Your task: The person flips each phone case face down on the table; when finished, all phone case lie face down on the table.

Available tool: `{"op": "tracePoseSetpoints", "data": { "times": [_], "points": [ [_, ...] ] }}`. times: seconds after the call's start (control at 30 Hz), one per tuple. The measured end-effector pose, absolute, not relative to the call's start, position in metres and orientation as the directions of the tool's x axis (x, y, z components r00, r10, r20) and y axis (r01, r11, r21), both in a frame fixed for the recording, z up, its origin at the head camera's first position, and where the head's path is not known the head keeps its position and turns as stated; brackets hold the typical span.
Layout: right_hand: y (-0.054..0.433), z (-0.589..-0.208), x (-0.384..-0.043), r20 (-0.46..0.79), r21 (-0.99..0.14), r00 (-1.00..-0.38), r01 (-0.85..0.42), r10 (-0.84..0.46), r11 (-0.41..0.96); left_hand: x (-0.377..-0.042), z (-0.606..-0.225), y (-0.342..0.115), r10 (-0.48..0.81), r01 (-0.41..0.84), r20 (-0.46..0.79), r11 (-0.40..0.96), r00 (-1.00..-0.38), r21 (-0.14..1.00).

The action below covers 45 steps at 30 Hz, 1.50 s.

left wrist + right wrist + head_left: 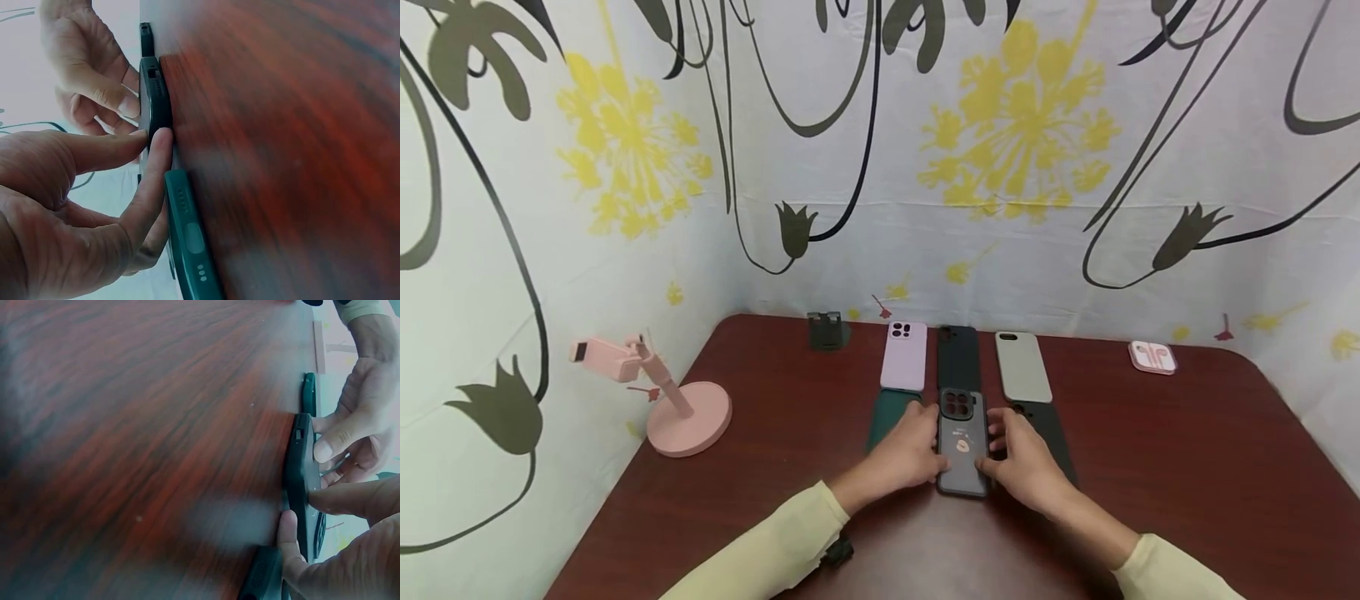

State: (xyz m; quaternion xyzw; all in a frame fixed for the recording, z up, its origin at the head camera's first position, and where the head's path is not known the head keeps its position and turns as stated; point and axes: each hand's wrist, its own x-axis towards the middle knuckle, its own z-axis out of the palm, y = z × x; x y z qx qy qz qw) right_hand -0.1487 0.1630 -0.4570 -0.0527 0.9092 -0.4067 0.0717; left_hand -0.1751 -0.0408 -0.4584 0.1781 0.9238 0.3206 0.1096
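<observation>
A grey phone case (964, 471) with a dark rim and a camera cutout at its far end lies between the two hands. My left hand (906, 450) pinches its left edge, thumb and forefinger meeting there in the left wrist view. On the opposite edge my right hand (1026, 462) holds it, thumb on the upper face and a finger against the side, as the right wrist view shows. A teal green case (194, 244) lies left of it, partly hidden by the left hand. To the right, a dark green case (1048, 429) is partly covered by the right hand.
Behind, a lilac case (905, 358), a dark case (958, 358) and a pale grey case (1024, 368) lie in a row. A small dark stand (826, 332) is at the back, a pink stand (688, 419) at left, a white-and-pink earphone box (1152, 357) at right.
</observation>
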Motion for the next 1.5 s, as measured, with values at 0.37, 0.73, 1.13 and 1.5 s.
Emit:
{"op": "tracePoseSetpoints", "data": {
  "times": [0.37,0.73,1.13,1.5],
  "points": [
    [0.161,-0.46,-0.149,-0.09,-0.656,-0.98,-0.075,-0.176,0.751,-0.174,-0.462,-0.036,0.391,0.291,-0.074,0.786,-0.917,0.546],
    [0.153,-0.457,-0.149,-0.089,-0.617,-0.975,-0.105,-0.202,0.78,-0.171,-0.458,-0.043,0.388,0.285,-0.064,0.77,-0.919,0.571],
    [0.144,-0.455,-0.151,0.013,-0.67,-0.982,-0.149,-0.19,0.728,-0.179,-0.447,-0.073,0.396,0.261,-0.009,0.622,-0.918,0.738],
    [0.107,-0.448,-0.145,-0.145,-0.909,-0.968,0.05,-0.204,0.413,-0.179,-0.444,-0.125,0.295,0.21,0.009,0.66,-0.955,0.721]
  ]
}}
